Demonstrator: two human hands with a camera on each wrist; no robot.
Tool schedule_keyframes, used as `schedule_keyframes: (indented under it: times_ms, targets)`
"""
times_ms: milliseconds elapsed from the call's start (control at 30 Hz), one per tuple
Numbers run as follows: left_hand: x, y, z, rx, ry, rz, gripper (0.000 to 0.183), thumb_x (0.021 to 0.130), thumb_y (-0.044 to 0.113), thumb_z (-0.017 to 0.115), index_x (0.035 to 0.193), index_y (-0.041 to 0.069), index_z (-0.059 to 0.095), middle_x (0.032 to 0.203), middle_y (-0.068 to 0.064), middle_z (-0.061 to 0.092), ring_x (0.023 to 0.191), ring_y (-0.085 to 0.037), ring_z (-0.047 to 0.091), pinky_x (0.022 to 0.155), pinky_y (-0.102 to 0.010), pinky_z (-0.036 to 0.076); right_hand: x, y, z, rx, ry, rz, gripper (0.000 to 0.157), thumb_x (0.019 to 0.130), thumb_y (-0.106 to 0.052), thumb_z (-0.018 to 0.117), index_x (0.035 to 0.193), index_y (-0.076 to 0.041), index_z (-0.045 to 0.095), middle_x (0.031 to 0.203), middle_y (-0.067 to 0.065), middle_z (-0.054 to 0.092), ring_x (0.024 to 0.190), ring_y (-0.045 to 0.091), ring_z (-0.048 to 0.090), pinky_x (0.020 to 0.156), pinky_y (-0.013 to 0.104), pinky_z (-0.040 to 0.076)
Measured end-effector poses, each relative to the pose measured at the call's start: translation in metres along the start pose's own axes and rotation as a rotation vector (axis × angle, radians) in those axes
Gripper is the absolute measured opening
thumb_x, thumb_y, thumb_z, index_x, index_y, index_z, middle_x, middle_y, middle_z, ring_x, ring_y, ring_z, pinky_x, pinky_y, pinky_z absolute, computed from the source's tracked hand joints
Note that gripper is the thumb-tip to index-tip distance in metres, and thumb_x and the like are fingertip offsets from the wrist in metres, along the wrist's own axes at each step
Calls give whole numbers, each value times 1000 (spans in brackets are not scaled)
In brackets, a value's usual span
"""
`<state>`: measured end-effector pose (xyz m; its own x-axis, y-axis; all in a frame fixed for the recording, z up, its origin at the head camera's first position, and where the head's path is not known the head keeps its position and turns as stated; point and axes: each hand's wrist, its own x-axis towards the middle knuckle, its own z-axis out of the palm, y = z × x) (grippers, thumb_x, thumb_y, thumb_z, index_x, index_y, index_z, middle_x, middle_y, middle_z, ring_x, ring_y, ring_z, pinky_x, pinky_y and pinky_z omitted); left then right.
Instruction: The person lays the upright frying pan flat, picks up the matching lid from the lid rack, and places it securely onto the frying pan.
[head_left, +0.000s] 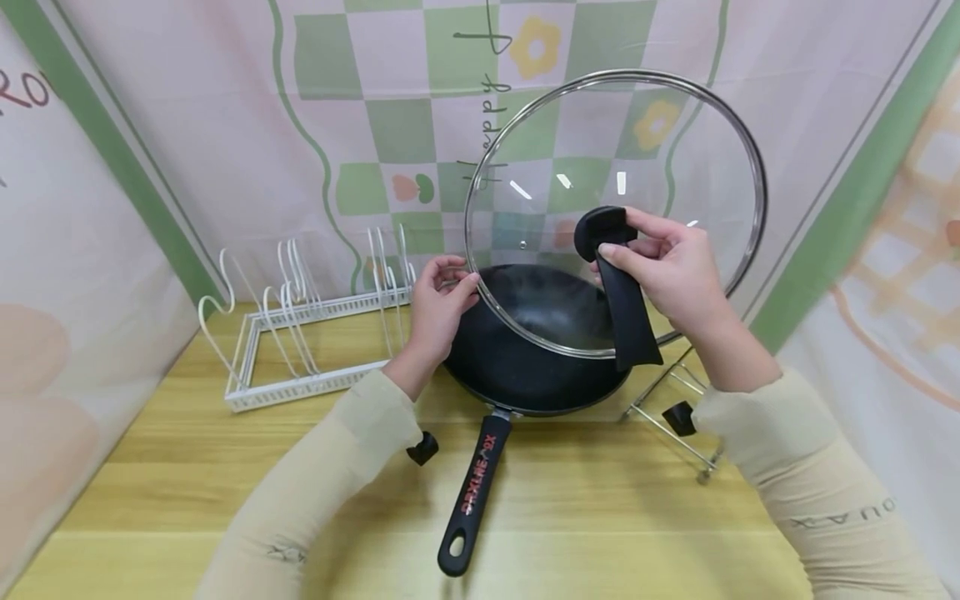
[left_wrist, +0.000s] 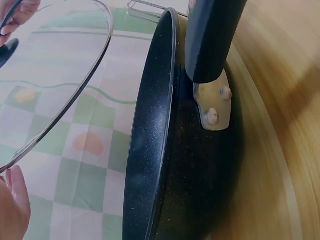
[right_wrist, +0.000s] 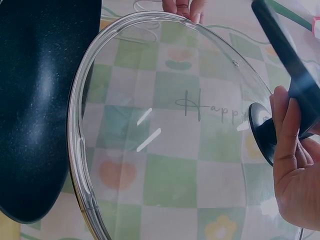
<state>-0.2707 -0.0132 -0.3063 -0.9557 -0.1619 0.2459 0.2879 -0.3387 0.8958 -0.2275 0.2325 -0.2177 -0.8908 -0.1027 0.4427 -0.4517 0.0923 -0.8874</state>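
My right hand [head_left: 675,271] grips the black handle [head_left: 628,308] of a large round glass lid [head_left: 555,208] with a metal rim. The lid stands tilted up on edge, its lower part overlapping the black wok [head_left: 517,367] in the head view. My left hand [head_left: 438,312] pinches the lid's left rim between thumb and fingers; in the right wrist view its fingertips [right_wrist: 185,7] show at the rim. The wok's long black handle [head_left: 476,492] with red lettering points toward me. Speckled dark coating and a riveted metal bracket [left_wrist: 213,107] show in the left wrist view.
A white dish rack [head_left: 300,383] with upright wire loops stands on the wood table [head_left: 187,483] at left. A metal wire stand [head_left: 667,421] is at right, partly behind the wok and right wrist. A patterned cloth [head_left: 405,125] hangs behind.
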Motion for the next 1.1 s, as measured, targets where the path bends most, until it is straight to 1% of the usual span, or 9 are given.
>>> schedule_keyframes:
  times_ms: [267,333,500,667,867,1100]
  targets:
    - [0,-2,-7,-4,14,-7,23,91,-15,66,111,-3,60,88,-2,57,75,-10,59,66,-21,58,3,1,6,69,-24,20,53,92,10,67,141,15,50,84,3,76,66,18,75,61,29,60]
    - [-1,-3,-8,-4,11,-8,24,92,-15,66,112,-4,60,88,-3,56,75,-10,59,66,-21,57,3,2,7,84,-21,27,54,92,11,67,143,15,48,83,4,76,65,18,74,61,29,60]
    - [-4,-6,-11,-3,15,-13,23,93,-15,65,113,-4,59,89,-3,55,75,-11,59,66,-20,57,4,6,10,91,-26,56,57,92,11,67,145,14,46,81,4,76,65,16,74,61,28,60]
    - [-6,-6,-14,-9,30,-20,23,92,-15,65,112,-4,60,90,-3,56,75,-10,59,65,-20,56,6,9,12,99,-35,63,54,93,10,67,144,14,48,81,5,76,66,16,74,61,28,60]
    - [-8,-6,-19,-20,51,-49,23,93,-15,64,114,-4,60,92,-5,56,77,-11,60,66,-20,57,9,11,16,124,-44,63,54,93,10,66,143,15,48,82,6,76,66,16,74,61,30,60]
    - [-13,-6,-23,-63,73,-94,24,93,-16,63,113,-2,59,92,-4,55,76,-9,60,65,-19,57,14,12,20,154,-43,115,58,95,10,65,148,12,42,82,4,76,63,16,73,60,29,60]
